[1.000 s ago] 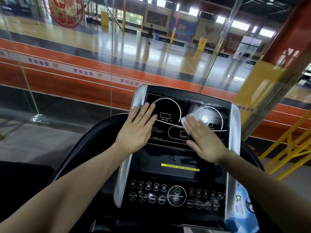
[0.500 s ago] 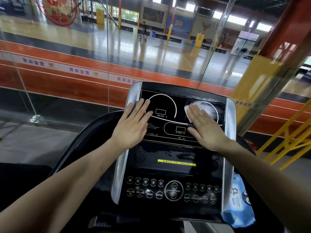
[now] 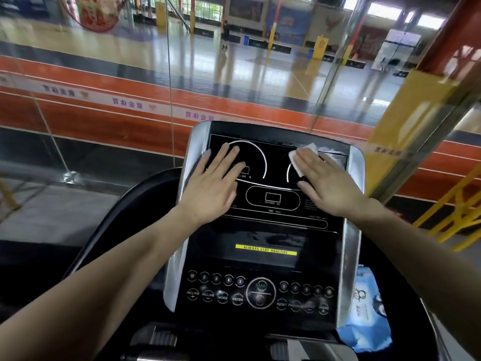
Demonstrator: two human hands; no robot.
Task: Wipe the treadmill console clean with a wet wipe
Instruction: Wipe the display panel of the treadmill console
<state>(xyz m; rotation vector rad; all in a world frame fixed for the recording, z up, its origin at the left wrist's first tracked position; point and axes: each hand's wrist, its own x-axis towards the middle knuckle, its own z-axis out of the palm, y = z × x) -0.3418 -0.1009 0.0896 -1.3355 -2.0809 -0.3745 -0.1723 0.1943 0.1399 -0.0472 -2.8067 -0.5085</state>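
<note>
The console [image 3: 265,230] stands in the middle, with a glass wall [image 3: 130,74] behind it and a court [image 3: 208,61] beyond the glass. The left grip [image 3: 216,183] lies flat on the console's upper left and the right grip [image 3: 328,183] on its upper right, well apart. The wipe [image 3: 295,164] lies under the right grip, its far and left edges sticking out. Buttons [image 3: 260,293] run along the console's near end. A wipe pack [image 3: 367,321] lies just right of the near right corner.

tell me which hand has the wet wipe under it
The right hand, pressed flat on the white wet wipe; the left hand rests bare on the console.
</note>
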